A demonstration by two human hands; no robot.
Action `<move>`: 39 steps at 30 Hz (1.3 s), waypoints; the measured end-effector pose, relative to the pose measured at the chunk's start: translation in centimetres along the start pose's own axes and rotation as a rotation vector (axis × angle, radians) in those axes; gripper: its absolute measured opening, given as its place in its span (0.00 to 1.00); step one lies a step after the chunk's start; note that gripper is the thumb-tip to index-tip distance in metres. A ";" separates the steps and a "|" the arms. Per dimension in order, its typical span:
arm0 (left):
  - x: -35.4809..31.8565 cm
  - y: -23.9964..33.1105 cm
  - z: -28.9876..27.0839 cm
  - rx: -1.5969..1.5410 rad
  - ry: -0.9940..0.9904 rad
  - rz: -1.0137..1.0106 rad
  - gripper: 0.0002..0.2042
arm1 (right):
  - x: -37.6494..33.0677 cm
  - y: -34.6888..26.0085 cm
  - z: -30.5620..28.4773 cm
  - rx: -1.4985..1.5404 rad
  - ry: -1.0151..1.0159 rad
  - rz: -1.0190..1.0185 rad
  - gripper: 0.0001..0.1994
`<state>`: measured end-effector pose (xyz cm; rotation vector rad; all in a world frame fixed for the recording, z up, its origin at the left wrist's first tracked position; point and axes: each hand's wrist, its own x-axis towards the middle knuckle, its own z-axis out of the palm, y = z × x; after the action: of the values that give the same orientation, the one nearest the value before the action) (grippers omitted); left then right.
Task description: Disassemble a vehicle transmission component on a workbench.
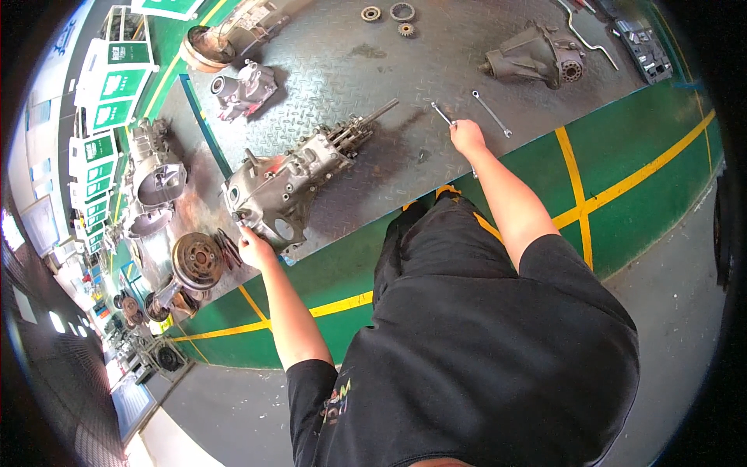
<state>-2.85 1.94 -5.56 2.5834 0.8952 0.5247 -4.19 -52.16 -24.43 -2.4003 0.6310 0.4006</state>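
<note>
A grey metal gearbox (292, 175) lies on the steel-topped bench, its long shaft pointing to the far right. At the near left edge of its housing is my left hand (255, 249), fingers closed together against the rim. What they pinch, if anything, is too small to make out. Away to the right, my right hand (467, 138) is wrapped round a wrench (441, 114), one end of which sticks out beyond the fingers, over the bench. A second wrench (492, 114) rests on the bench just right of that hand.
Another housing (537, 58), a black tool case (644, 53) and a bent metal bar (587, 31) lie at the far right. Loose gears (405, 29) sit at the back. Further castings (243, 89) and a rusty drum (197, 261) stand left of the gearbox. The bench's green front runs before me.
</note>
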 end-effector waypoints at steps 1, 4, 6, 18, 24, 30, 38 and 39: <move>0.0 0.0 0.0 -0.001 -0.004 -0.002 0.29 | -0.1 -0.3 -0.2 -0.057 0.019 0.007 0.14; -0.2 0.2 0.0 -0.016 0.000 -0.014 0.29 | -0.7 -0.5 -0.6 -0.161 0.068 0.018 0.12; -0.2 0.1 -0.1 -0.003 -0.019 -0.014 0.29 | -1.3 -0.8 -0.8 -0.205 0.095 0.019 0.11; 0.0 1.0 -0.6 -0.018 -0.115 -0.043 0.32 | -6.5 1.1 -4.1 0.260 0.535 0.182 0.14; 1.4 -1.2 -0.1 -0.587 -0.456 -0.241 0.22 | -17.5 0.3 -3.4 0.433 0.508 0.088 0.13; 3.5 -3.5 -1.8 -0.449 -0.866 0.114 0.25 | -28.9 -10.6 -0.4 0.688 0.022 0.161 0.11; 8.6 1.1 -2.5 -0.460 -0.427 1.100 0.39 | -35.5 -23.8 15.6 0.664 -0.180 0.045 0.12; 9.3 2.0 -2.7 -0.484 -0.457 1.147 0.36 | -35.5 -26.0 17.3 0.717 -0.159 -0.033 0.11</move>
<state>3.74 7.01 -0.26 2.3402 -0.8338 0.3118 -22.51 -11.07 -10.00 -1.6768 0.5442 0.2828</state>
